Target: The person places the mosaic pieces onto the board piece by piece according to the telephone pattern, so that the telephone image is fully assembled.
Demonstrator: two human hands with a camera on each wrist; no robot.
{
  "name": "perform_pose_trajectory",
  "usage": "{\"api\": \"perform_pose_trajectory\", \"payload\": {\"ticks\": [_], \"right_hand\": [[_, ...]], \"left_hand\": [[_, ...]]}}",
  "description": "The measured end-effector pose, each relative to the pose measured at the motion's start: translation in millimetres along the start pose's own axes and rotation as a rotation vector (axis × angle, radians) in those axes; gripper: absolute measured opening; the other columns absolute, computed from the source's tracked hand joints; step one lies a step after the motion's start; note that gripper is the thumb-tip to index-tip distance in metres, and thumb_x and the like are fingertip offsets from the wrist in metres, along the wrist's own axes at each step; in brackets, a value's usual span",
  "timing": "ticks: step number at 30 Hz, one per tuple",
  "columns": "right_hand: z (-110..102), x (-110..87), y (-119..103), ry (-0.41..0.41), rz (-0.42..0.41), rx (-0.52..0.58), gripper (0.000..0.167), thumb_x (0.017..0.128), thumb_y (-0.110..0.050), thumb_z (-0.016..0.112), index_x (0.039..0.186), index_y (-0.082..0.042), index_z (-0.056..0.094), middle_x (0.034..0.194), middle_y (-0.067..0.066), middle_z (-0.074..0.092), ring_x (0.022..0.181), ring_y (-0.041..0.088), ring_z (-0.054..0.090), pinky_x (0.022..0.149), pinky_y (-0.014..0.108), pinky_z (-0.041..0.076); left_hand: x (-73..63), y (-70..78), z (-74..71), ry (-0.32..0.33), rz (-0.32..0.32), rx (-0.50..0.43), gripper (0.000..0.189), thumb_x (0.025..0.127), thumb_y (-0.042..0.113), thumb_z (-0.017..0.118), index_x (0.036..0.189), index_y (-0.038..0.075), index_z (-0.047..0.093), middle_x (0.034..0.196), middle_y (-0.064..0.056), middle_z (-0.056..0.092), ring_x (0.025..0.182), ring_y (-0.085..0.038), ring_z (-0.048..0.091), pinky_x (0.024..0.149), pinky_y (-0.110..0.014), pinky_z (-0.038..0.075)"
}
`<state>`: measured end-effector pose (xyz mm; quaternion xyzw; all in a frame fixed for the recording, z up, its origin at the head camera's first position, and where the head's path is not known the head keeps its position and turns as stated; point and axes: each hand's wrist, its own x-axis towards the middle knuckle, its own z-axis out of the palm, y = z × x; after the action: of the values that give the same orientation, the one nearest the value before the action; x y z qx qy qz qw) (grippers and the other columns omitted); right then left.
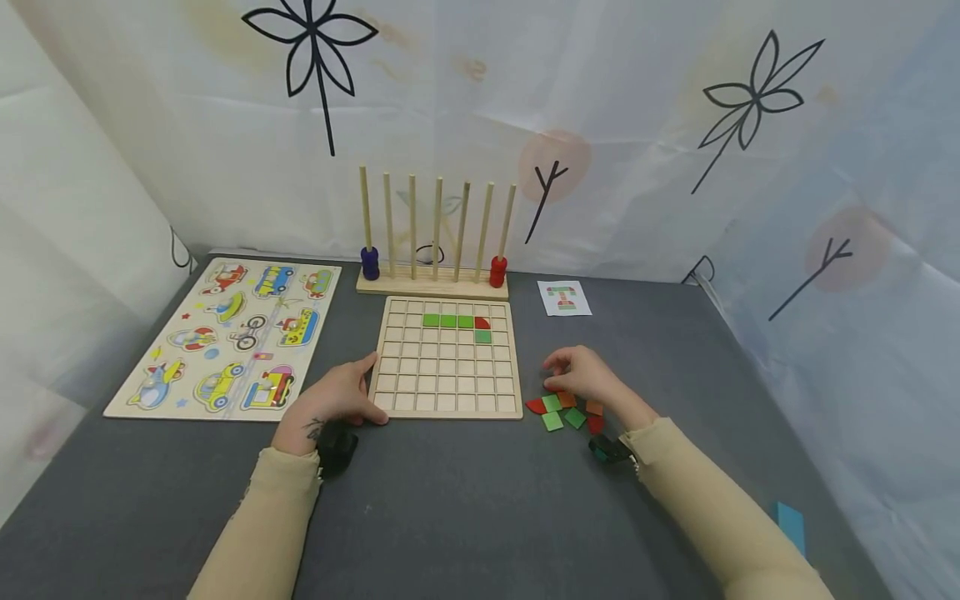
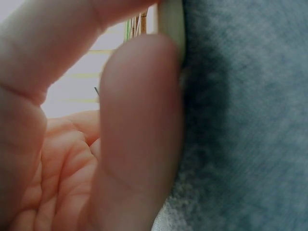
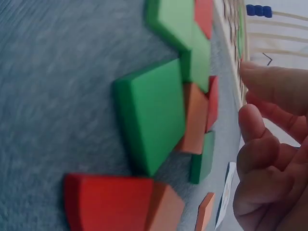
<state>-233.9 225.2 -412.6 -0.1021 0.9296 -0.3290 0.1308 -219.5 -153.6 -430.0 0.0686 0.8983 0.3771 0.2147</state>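
My left hand (image 1: 337, 393) holds the lower left corner of a wooden grid board (image 1: 442, 402), index finger along the left side and thumb (image 2: 139, 110) at the front edge. On the board, three green square tiles (image 1: 447, 321) form a row, ending in a red rounded tile (image 1: 482, 322); another green tile (image 1: 483, 337) lies below that. To the right, my right hand (image 1: 588, 373) hovers over a loose cluster of green, red and orange tiles (image 1: 552, 421). Its fingers are loosely bent, with nothing visible between them. In the right wrist view a green square tile (image 3: 151, 115) lies nearest.
Behind the board stands a wooden peg rack (image 1: 431, 285) with blue beads (image 1: 370, 263) and red beads (image 1: 498, 272). A vehicle puzzle board (image 1: 191, 367) lies at left. A pattern card (image 1: 564, 308) lies at the back right, a blue object (image 1: 791, 527) at the right edge.
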Motion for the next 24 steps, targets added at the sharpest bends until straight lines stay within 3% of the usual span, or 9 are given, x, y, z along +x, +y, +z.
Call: {"api": "perform_pose_trajectory", "payload": {"ticks": [4,8,15,21,24], "right_hand": [[1.2,1.4,1.7,-0.005,0.021,-0.066,0.021,0.078,-0.011,0.072,0.097,-0.003,0.067,0.075,0.004,0.058,0.065,0.014,0.048,0.059,0.028,0.040],[-0.6,3.1,1.1,-0.023,0.041,-0.107,0.024,0.078,-0.012,0.072,0.099,-0.002,0.068,0.075,0.006,0.058,0.065,0.015,0.049,0.061,0.029,0.041],[-3.7,1.9,1.4,-0.046,0.036,-0.225,0.026,0.078,-0.012,0.069,0.101,-0.001,0.069,0.097,0.011,0.067,0.084,0.021,0.060,0.074,0.037,0.048],[-1.6,0.9,2.6,-0.038,0.015,-0.222,0.009,0.078,-0.013,0.070,0.084,-0.007,0.067,0.082,0.005,0.063,0.069,0.016,0.055,0.063,0.032,0.045],[-1.2,1.2,1.8,-0.036,0.002,-0.209,0.008,0.077,-0.011,0.070,0.077,-0.008,0.063,0.074,0.002,0.058,0.062,0.014,0.050,0.058,0.029,0.041]], "left_hand": [[0.2,-0.9,-0.3,0.004,0.000,-0.006,0.109,0.063,0.016,0.083,0.147,0.001,0.015,0.060,-0.006,0.052,0.047,-0.015,0.050,0.049,-0.030,0.041],[1.1,-2.1,0.5,0.006,0.001,-0.014,0.109,0.063,0.016,0.083,0.147,0.001,0.016,0.060,-0.006,0.052,0.047,-0.016,0.051,0.050,-0.030,0.042],[2.4,-2.9,0.9,0.010,0.005,-0.009,0.110,0.062,0.016,0.084,0.147,0.001,0.016,0.060,-0.006,0.052,0.047,-0.015,0.050,0.049,-0.030,0.042],[1.7,-2.1,0.8,0.009,0.000,-0.013,0.109,0.062,0.015,0.084,0.147,0.001,0.016,0.060,-0.006,0.052,0.047,-0.015,0.050,0.049,-0.030,0.043],[1.3,-2.1,1.6,0.009,-0.006,-0.015,0.109,0.062,0.015,0.084,0.147,0.001,0.016,0.060,-0.006,0.053,0.047,-0.015,0.050,0.050,-0.030,0.043]]}}
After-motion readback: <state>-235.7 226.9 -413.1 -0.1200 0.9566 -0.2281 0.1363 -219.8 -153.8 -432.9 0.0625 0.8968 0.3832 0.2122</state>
